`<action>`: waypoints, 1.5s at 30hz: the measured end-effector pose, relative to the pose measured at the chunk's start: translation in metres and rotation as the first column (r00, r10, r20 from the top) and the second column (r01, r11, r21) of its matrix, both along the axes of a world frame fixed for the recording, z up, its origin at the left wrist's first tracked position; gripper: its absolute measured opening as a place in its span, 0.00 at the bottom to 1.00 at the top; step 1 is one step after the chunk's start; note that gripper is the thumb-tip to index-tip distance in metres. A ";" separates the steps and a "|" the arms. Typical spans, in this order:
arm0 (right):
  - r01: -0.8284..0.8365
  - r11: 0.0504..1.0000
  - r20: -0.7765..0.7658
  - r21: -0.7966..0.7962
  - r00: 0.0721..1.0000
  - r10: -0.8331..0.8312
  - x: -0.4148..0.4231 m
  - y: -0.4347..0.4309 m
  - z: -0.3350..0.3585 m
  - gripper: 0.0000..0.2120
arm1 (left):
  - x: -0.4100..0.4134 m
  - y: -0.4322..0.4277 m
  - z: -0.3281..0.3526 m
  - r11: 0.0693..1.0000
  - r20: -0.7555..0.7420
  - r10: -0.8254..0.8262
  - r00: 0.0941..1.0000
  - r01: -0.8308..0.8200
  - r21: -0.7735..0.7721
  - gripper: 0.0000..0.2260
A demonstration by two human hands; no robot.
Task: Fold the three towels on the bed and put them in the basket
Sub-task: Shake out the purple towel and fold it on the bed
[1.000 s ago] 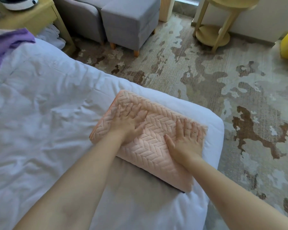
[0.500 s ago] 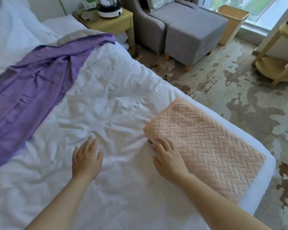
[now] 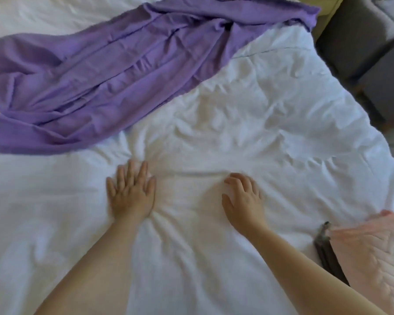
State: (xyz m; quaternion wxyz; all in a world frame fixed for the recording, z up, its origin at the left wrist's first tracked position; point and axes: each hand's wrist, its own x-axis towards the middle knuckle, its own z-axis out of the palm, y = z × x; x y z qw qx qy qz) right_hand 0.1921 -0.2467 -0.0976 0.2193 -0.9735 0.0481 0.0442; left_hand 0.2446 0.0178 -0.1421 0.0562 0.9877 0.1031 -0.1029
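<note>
Crumpled purple cloth towel (image 3: 114, 64) is stretching near-left to far-right.
I'm resting my left hand (image 3: 131, 196) flat, fingers together; my right hand (image 3: 243, 201) is loosely curling.

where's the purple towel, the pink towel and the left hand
purple towel (image 3: 114, 71), head view, middle of its rumpled cloth
pink towel (image 3: 373, 258), head view, on its patterned top face
left hand (image 3: 131, 194), head view, back of the hand
</note>
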 end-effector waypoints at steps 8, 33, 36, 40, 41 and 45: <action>-0.102 0.994 0.178 -0.034 0.978 0.107 0.169 0.072 -0.023 0.18 | 0.006 0.007 -0.059 0.999 0.279 -0.034 0.960 0.038 -0.009 0.25; -0.150 0.989 0.062 -0.005 0.987 0.150 0.174 0.092 -0.041 0.10 | 0.007 0.008 -0.062 0.999 0.373 -0.035 0.927 0.045 -0.017 0.22; -0.190 0.982 0.013 -0.006 0.982 0.190 0.117 0.086 -0.029 0.10 | -0.011 0.004 -0.032 0.989 0.403 0.003 0.915 0.058 -0.140 0.19; -0.209 0.978 -0.105 0.012 0.972 0.209 0.039 0.077 -0.003 0.10 | -0.082 -0.006 0.001 0.904 0.377 0.112 0.920 0.063 -0.423 0.15; -0.212 0.977 -0.134 0.035 0.967 0.215 0.019 0.076 0.006 0.10 | -0.099 -0.006 0.013 0.883 0.330 0.114 0.937 0.057 -0.466 0.17; -0.248 0.966 -0.200 0.067 0.946 0.257 -0.054 0.069 0.053 0.11 | -0.132 0.003 0.076 0.913 0.368 -0.054 0.928 0.195 -0.359 0.31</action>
